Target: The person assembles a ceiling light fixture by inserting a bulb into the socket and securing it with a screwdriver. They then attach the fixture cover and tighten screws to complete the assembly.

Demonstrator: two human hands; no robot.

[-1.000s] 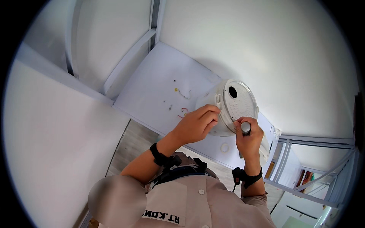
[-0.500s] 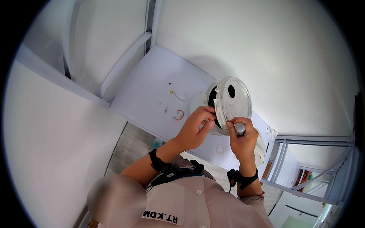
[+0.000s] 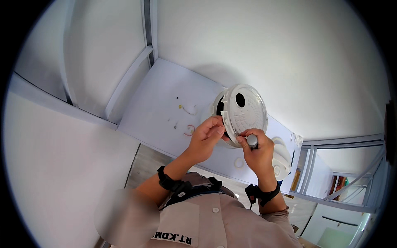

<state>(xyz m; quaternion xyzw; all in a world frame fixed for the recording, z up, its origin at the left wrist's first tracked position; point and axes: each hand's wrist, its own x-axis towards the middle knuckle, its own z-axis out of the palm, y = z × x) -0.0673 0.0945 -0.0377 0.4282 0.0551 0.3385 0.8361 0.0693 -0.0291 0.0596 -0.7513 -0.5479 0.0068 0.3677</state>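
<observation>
Round white fixture housing (image 3: 244, 111), ribbed and pierced by one dark oval hole, held tilted on edge against the pale ceiling panel (image 3: 165, 103); what lies inside the housing cannot be told. Left hand (image 3: 206, 138) grips the housing's lower left rim, fingers curled around the edge. Right hand (image 3: 256, 151) is closed around a grey-capped tool handle (image 3: 252, 141), whose tip meets the housing's lower edge. Both forearms rise from the lower frame, each with a black wrist strap. Loose wire ends (image 3: 188, 130), red and yellow, show on the panel just left of the housing. A second white round fitting (image 3: 281, 159) lies behind the right hand.
</observation>
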